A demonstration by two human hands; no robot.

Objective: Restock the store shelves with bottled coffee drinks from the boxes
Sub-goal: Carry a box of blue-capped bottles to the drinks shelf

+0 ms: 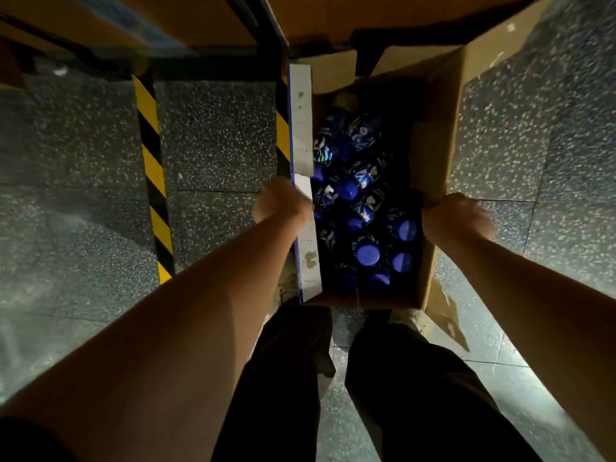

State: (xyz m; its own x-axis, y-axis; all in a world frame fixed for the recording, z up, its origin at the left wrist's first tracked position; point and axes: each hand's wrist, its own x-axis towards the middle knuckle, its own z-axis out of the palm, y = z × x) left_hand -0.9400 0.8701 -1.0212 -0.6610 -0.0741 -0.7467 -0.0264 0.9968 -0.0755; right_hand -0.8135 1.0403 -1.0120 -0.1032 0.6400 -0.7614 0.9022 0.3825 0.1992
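From the head view, looking straight down, an open cardboard box (433, 155) sits on the speckled floor (216, 135) just in front of the person's feet, with its far end against the dark shelf frame (266, 25). The left hand (283, 203) is curled over the box's left edge at the white flap (301, 128), gripping it. The right hand (458, 216) is clenched on the top of the right wall. Neither hand holds a bottle.

The bottled coffee drinks (366, 253) are all inside the box. The near ones stand upright, showing blue caps, while those toward the far end lie tipped on their sides, which suggests there is some free space there. The brown shelf boards at the top of the frame show no bottles, though little of them is visible. A yellow-and-black striped strip (151, 168) runs along the floor to the left.

The restocking looks to be at an early stage for this box. It is open and being positioned by the shelf, and most of its contents are yet to be lifted out and placed.
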